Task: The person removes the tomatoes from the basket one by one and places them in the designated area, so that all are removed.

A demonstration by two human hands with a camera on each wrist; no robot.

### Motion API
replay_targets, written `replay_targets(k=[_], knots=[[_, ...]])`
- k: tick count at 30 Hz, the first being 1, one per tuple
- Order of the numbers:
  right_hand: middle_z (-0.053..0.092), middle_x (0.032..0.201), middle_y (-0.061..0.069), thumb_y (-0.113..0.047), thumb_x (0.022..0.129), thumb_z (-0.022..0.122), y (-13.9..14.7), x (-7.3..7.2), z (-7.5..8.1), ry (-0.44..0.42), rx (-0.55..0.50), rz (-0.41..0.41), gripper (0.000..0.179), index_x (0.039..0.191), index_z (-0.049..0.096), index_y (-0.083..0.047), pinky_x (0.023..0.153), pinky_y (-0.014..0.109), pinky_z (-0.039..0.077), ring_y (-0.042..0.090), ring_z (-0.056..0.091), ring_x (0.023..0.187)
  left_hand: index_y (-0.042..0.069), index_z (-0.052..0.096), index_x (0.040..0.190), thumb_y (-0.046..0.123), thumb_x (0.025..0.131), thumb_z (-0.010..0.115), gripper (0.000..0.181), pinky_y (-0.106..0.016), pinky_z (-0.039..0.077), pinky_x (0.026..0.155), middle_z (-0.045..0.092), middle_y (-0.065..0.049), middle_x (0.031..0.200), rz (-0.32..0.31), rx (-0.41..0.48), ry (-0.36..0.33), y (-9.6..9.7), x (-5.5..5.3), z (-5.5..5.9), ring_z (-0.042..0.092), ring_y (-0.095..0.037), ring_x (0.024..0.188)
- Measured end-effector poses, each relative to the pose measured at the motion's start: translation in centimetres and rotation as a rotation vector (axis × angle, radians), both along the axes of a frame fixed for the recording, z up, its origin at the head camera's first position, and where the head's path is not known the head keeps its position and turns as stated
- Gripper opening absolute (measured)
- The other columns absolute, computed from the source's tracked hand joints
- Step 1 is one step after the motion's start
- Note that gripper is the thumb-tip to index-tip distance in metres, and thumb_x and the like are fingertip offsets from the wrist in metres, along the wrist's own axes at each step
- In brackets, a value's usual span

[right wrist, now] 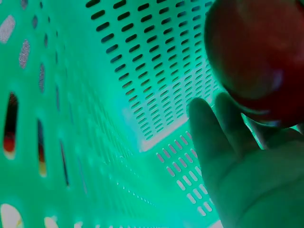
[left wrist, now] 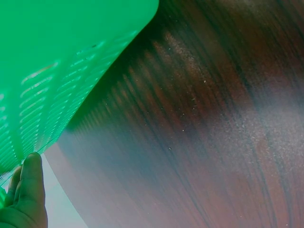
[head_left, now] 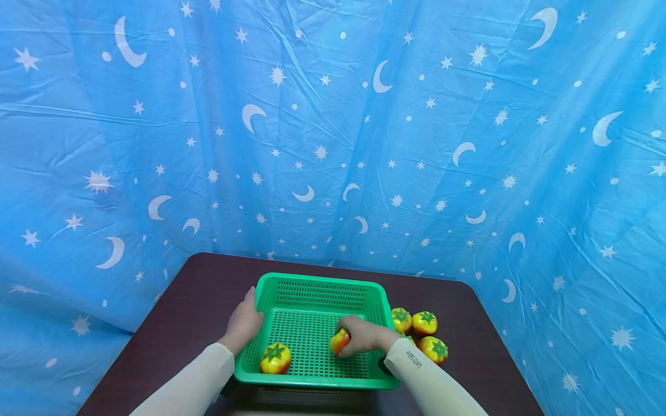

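A green plastic basket [head_left: 322,381] with slotted walls sits on the dark table. My left hand [head_left: 244,323] grips its left rim, the thumb over the edge; in the left wrist view the fingers [left wrist: 32,178] lie along the outer wall. Inside the basket, my right hand [head_left: 359,336] holds a red-and-yellow tomato [head_left: 340,342] above the floor, towards the right side. The right wrist view shows this tomato [right wrist: 259,61] close up, against the fingers. Another tomato [head_left: 276,358] with a green star-shaped top rests in the basket's near left corner.
Several more tomatoes [head_left: 425,322] stand on the table [head_left: 473,358] just right of the basket, one partly hidden by the right forearm. A blue curtain [head_left: 333,144] with moons and stars hangs behind the table and at its sides.
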State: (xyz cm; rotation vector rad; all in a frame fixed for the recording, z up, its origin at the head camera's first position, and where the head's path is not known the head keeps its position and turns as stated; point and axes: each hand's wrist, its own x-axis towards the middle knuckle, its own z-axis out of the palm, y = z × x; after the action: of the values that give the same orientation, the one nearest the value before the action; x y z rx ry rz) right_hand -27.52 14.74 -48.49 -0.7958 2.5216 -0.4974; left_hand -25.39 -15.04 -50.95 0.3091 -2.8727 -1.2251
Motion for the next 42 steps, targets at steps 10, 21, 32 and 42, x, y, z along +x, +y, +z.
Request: replay_targets(k=[10, 21, 32, 42], knots=[[0.054, 0.118, 0.0, -0.017, 0.072, 0.074, 0.3, -0.5, 0.2, 0.087, -0.043, 0.017, 0.058, 0.125, 0.053, -0.01, 0.074, 0.023, 0.046, 0.01, 0.045, 0.092, -0.002, 0.005, 0.15, 0.004, 0.09, 0.047, 0.074, -0.061, 0.041, 0.099, 0.034, -0.03, 0.145, -0.003, 0.004, -0.006, 0.1, 0.0, 0.1, 0.043, -0.047, 0.126], [0.044, 0.123, 0.007, -0.009, 0.069, 0.072, 1.5, -0.7, 1.8, 0.101, -0.095, -0.038, 0.066, 0.131, 0.05, -0.008, 0.069, 0.024, 0.045, 0.014, 0.041, 0.093, -0.002, 0.005, 0.15, 0.005, 0.09, 0.048, 0.074, -0.059, 0.039, 0.102, 0.034, -0.029, 0.146, -0.011, -0.003, -0.005, 0.0, -0.3, -0.1, 0.042, -0.045, 0.128], [0.047, 0.125, 0.01, -0.004, 0.07, 0.069, 3.5, -1.2, 3.9, 0.107, -0.195, -0.076, 0.065, 0.131, 0.045, -0.004, 0.067, 0.028, 0.046, 0.019, 0.044, 0.093, -0.002, 0.004, 0.15, 0.004, 0.09, 0.048, 0.074, -0.06, 0.037, 0.103, 0.032, -0.029, 0.147, -0.005, 0.003, -0.007, 0.0, -0.1, 0.0, 0.041, -0.045, 0.129], [0.042, 0.128, 0.012, -0.008, 0.072, 0.07, 6.2, -0.9, 4.8, 0.144, -0.215, -0.209, 0.067, 0.133, 0.043, -0.007, 0.069, 0.03, 0.045, 0.02, 0.044, 0.093, -0.002, 0.006, 0.15, 0.005, 0.091, 0.048, 0.073, -0.06, 0.038, 0.102, 0.034, -0.029, 0.146, -0.009, -0.01, -0.001, 0.0, -0.2, 0.1, 0.042, -0.045, 0.128]])
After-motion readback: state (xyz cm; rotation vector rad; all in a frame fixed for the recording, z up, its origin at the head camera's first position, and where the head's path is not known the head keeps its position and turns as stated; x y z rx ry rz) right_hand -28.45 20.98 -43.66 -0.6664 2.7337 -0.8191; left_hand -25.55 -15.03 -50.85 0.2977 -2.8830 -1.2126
